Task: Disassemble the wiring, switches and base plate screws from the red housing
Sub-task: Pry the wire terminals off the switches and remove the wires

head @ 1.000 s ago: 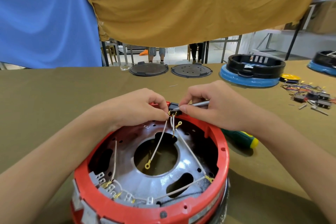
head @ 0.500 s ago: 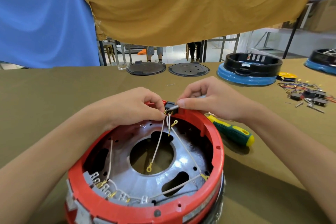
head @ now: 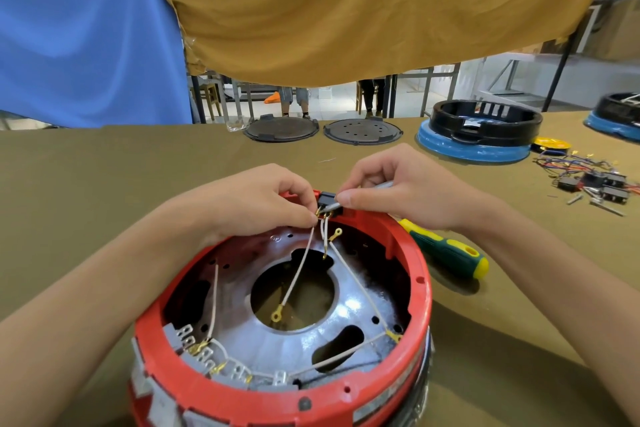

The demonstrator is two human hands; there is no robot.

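from the head view, your left hand (head: 256, 201) reaches in over the far rim of the red housing (head: 408, 274), knuckles up, its fingers curled and pinching the white wires (head: 301, 267) just where they meet the black switch (head: 326, 199). your right hand (head: 405, 191) comes in from the other side, fingers bent around a thin metal tool (head: 375, 186) whose tip lies against the switch. the two hands nearly touch over that one switch, which sits in the housing's far wall. the housing stands on the olive bench (head: 104, 166) close in front of you, open side up, with the grey base plate (head: 349, 308) inside and a row of grey terminals (head: 207, 354) along the near wall.

count: one red housing, one switch in it, about four white wires with gold ring ends crossing the plate. one green and yellow screwdriver (head: 446, 251) lies on the bench just right of the housing. further back are two dark round lids (head: 280, 130) side by side, two black and blue housings (head: 479, 135), one of them cut by the right edge, and one pile of loose wires and switches (head: 592, 177) at the right.
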